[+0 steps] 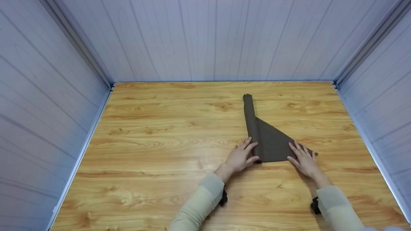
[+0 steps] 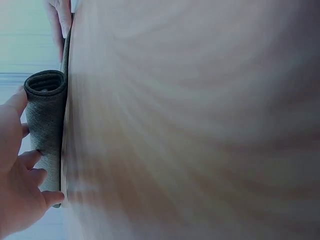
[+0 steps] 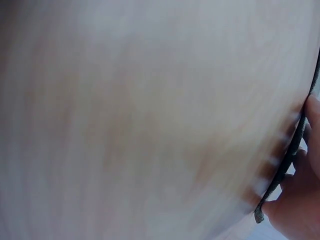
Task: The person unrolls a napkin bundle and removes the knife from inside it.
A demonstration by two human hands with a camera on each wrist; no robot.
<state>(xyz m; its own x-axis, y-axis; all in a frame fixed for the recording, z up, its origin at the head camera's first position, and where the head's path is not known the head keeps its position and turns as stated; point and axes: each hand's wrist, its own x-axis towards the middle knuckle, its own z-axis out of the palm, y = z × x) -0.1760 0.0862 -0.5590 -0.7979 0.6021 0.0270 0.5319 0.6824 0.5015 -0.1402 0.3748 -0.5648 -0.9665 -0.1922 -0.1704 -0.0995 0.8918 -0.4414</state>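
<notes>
A dark brown cloth (image 1: 274, 146) lies on the wooden table, its left part wound into a long roll (image 1: 249, 114) and its right part a flat triangle. My left hand (image 1: 239, 158) touches the near end of the roll from the left, fingers spread along its side. In the left wrist view the roll's spiral end (image 2: 45, 82) shows beside the thumb of that hand (image 2: 20, 175). Across the flat part's right corner rests my right hand (image 1: 305, 162), fingers extended. The right wrist view catches the cloth edge-on (image 3: 282, 172) under the right hand (image 3: 295, 205).
Pale panelled walls (image 1: 199, 41) enclose the wooden tabletop (image 1: 154, 128) at the back and both sides. Dark wrist-worn devices (image 1: 223, 198) show below the sleeves.
</notes>
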